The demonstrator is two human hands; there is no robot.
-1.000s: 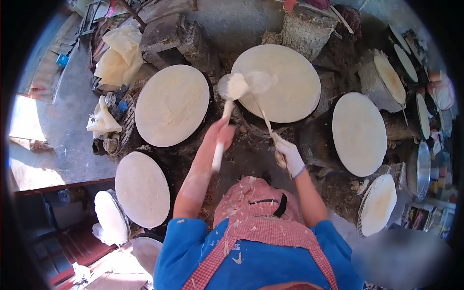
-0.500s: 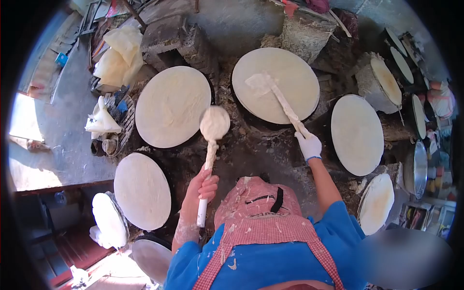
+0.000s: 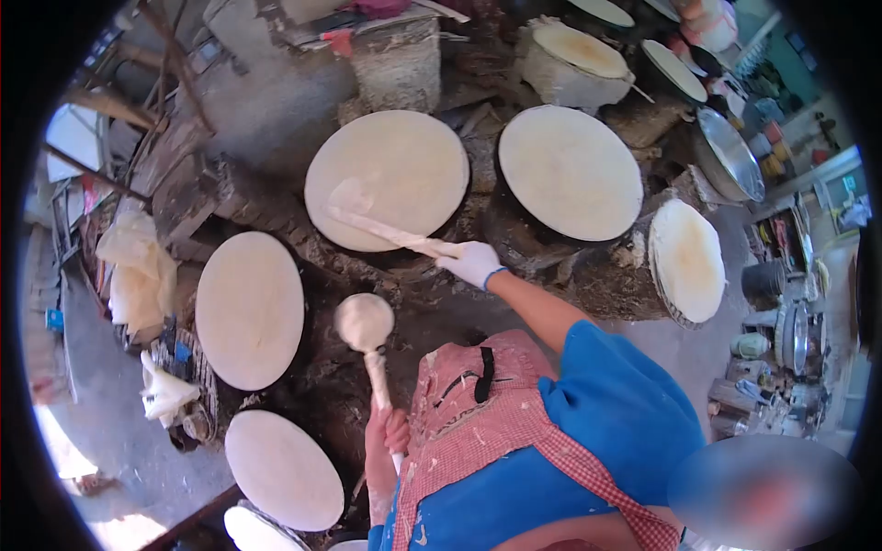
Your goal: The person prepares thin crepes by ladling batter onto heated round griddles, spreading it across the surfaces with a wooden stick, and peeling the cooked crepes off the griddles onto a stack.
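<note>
Bare and closed, my left hand point(image 3: 388, 430) grips the handle of a ladle point(image 3: 365, 323), whose round head is coated with pale batter. My right hand point(image 3: 470, 264), in a white glove, is wrapped round the handle of a flat spreader point(image 3: 390, 231). The spreader's blade lies on the pale sheet on the upper middle round griddle point(image 3: 395, 174). To the right is another round griddle point(image 3: 570, 174) covered with a pale layer. An oval-looking griddle point(image 3: 250, 312) with a pale layer stands left of the ladle.
A lower-left griddle point(image 3: 283, 470) also bears a pale layer. On the right are a stack of browned flat sheets point(image 3: 687, 262) and a metal basin point(image 3: 730, 154). Folded pale sheets point(image 3: 138, 271) hang at the left. Rough blocks point(image 3: 397, 69) stand behind the griddles.
The view has turned to the right. My left hand has drawn the ladle back towards the apron. My right hand's spreader, held above the griddle earlier, now lies across its left part.
</note>
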